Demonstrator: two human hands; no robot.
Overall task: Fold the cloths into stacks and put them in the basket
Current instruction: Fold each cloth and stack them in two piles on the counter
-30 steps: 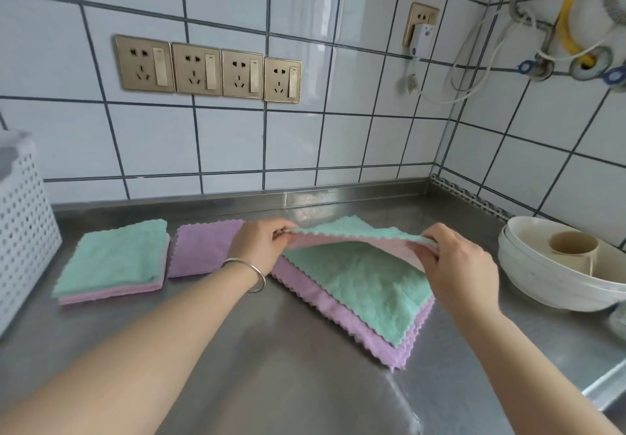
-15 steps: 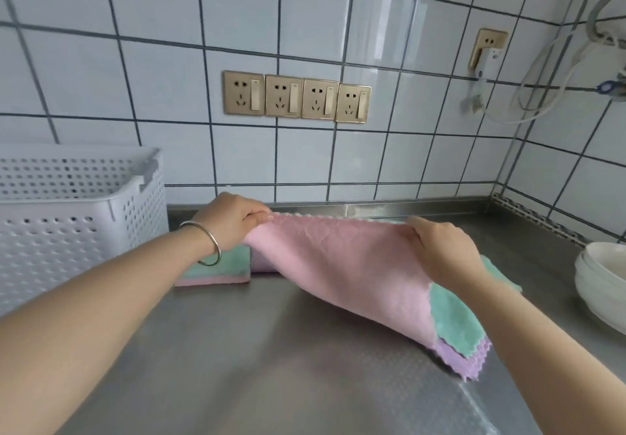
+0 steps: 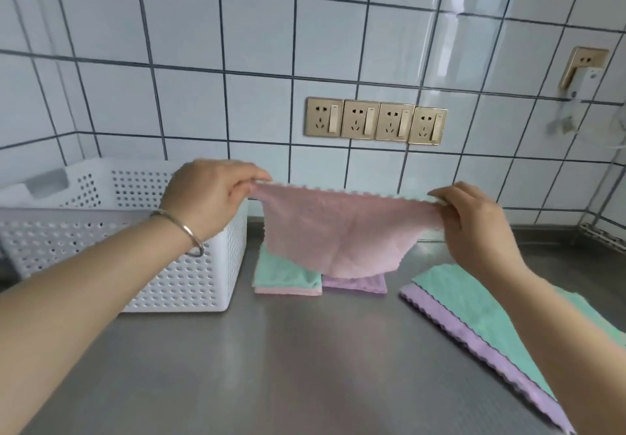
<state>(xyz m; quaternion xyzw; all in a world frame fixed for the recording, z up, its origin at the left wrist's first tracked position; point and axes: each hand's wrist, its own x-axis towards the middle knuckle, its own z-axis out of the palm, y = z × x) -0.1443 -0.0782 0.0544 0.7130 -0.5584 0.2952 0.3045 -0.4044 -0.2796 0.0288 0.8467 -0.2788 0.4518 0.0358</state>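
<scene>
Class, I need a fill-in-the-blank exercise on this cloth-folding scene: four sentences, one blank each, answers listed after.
1. Both hands, left hand and right hand, hold up a ____ cloth.
2. The white basket stands on the ____ side of the counter.
3. The left wrist wears a ____.
4. The wall carries a row of ____ sockets.

Answers: pink; left; bracelet; four
</scene>
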